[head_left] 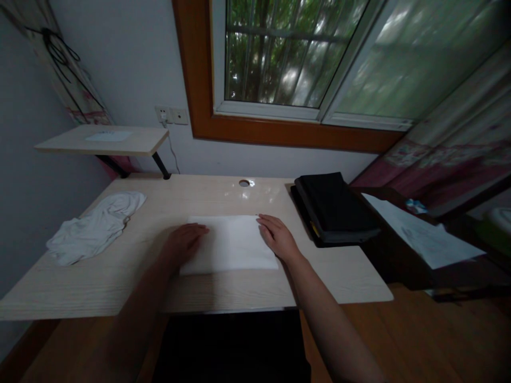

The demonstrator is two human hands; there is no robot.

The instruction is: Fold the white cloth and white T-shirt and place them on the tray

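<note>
A white rectangular sheet (233, 244) lies flat on the desk in front of me; whether it is paper or folded cloth I cannot make out. My left hand (184, 243) rests over its left edge, fingers stretched out and pointing inward, slightly blurred. On the opposite side, my right hand (278, 236) lies along the right edge with its fingertips near the far right corner, fingers extended and slightly apart. Neither hand is wrapped round anything.
A crumpled white cloth (93, 229) lies at the desk's left. Black folders (335, 207) are stacked at the right, beside a dark side table with a printed sheet (423, 231). A raised shelf (72, 139) stands back left. The pale desk (131, 290) has a cable hole (244, 183).
</note>
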